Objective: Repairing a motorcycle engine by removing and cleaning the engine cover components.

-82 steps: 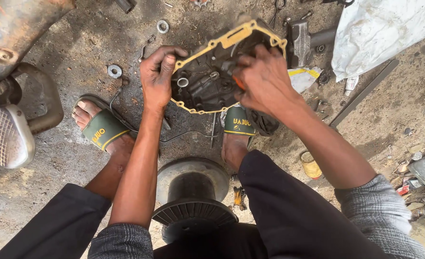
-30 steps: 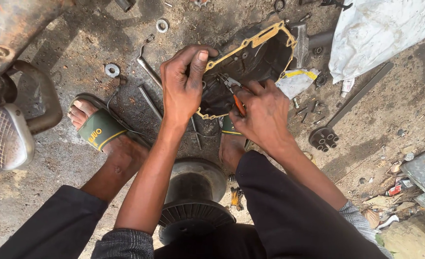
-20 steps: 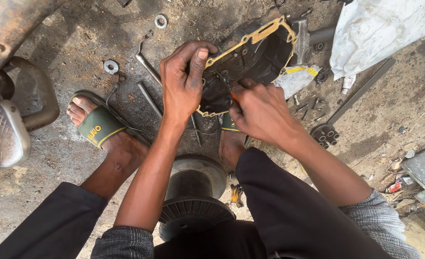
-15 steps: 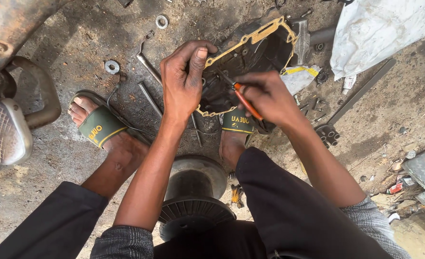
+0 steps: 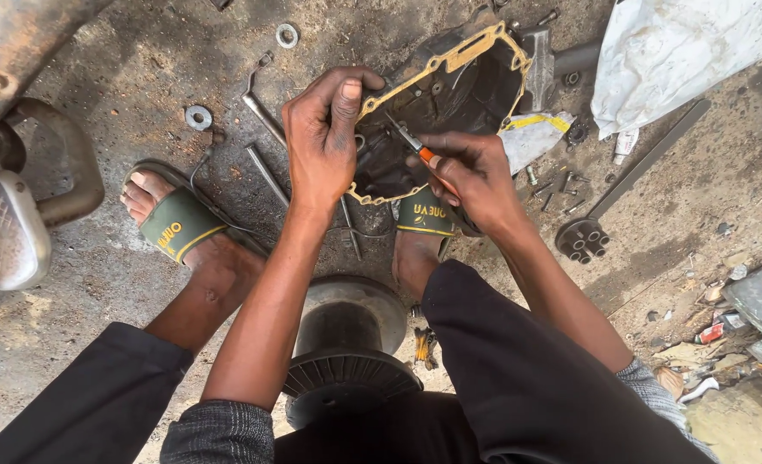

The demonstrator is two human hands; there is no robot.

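Observation:
A dark metal engine cover [image 5: 450, 103] with a yellow gasket round its rim is tilted up off the ground. My left hand [image 5: 323, 137] grips its near left edge, thumb over the gasket. My right hand [image 5: 471, 176] holds a small screwdriver [image 5: 415, 148] with an orange handle, its tip pointing into the cover's inside. Both hands are above my right foot in a green sandal [image 5: 424, 215].
My left foot in a green sandal [image 5: 179, 225] rests on the oily ground. Loose rods [image 5: 265, 172] and washers [image 5: 198, 117] lie nearby. A round finned part [image 5: 347, 344] sits between my knees. A white sack [image 5: 682, 51], a long socket tool [image 5: 621, 193] and scrap lie to the right.
My right hand has drawn back from inside the cover and now shows the orange screwdriver aimed into it. My left hand shifted along the rim and the cover tilted up more.

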